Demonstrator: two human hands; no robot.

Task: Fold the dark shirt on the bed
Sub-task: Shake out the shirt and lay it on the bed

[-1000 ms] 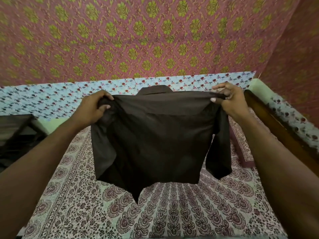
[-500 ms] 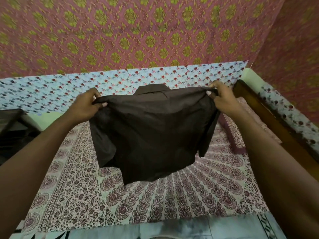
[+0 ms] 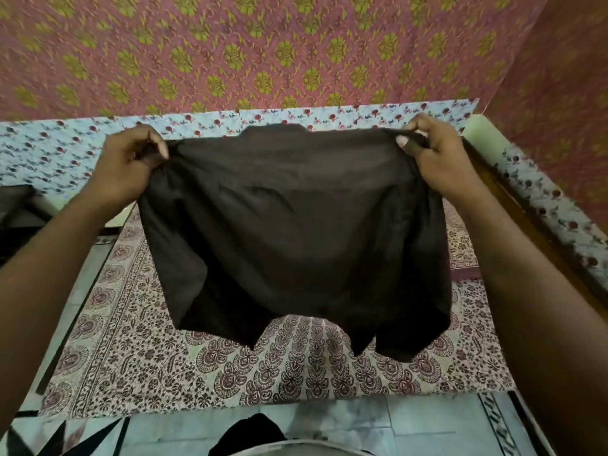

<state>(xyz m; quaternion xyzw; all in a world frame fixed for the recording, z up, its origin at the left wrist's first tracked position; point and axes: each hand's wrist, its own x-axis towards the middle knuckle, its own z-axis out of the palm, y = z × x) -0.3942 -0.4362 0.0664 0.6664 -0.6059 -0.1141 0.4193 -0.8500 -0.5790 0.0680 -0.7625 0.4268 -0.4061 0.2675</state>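
The dark shirt [image 3: 296,232] hangs spread wide over the bed [image 3: 138,366], with its collar poking up behind the top edge. The left hand [image 3: 126,166] grips the shirt's left shoulder, its fingers [image 3: 159,148] curled tight into bunched cloth. The right hand [image 3: 441,159] holds the shirt's right shoulder, its fingers clamped on the seam. I cannot tell whether the hem brushes the bed.

The shirt blocks the bed's middle and far end. To the right of the shirt runs a wooden rail [image 3: 526,218]. Just beside the shirt's right edge a maroon patch [image 3: 462,273] shows, mostly hidden. Behind the shirt are a pale flowered strip [image 3: 65,149] and a pink-and-green wall cloth [image 3: 263,51]. To the left of the shirt a dark object [image 3: 13,209] is cut off by the frame. Below the shirt lies a tiled floor [image 3: 378,419].
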